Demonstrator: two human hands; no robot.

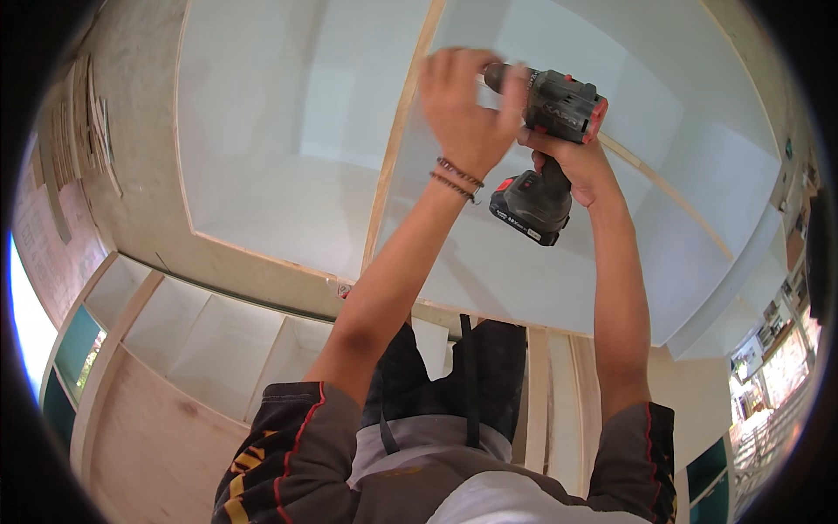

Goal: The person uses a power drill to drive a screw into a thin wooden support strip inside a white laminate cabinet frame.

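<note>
A black and red cordless drill (563, 105) is held up in front of me, its chuck (495, 77) pointing left. My right hand (572, 162) is closed round its handle. The battery pack (528, 208) hangs below that grip. At the chuck end is my left hand (467, 105), smeared by motion, with the thumb near the chuck and the fingers reaching over its front. Whether those fingers grip the chuck or a bit cannot be made out. Behind the drill spreads a large cabinet (336, 175) with pale inner panels and raw wood edges.
A wooden divider (401, 131) splits the cabinet into bays. White shelf compartments (218, 341) and a plywood panel (157, 424) lie to the lower left. Thin wood strips (96, 122) lean at the far left. Wooden boards (559, 410) stand close beside my legs.
</note>
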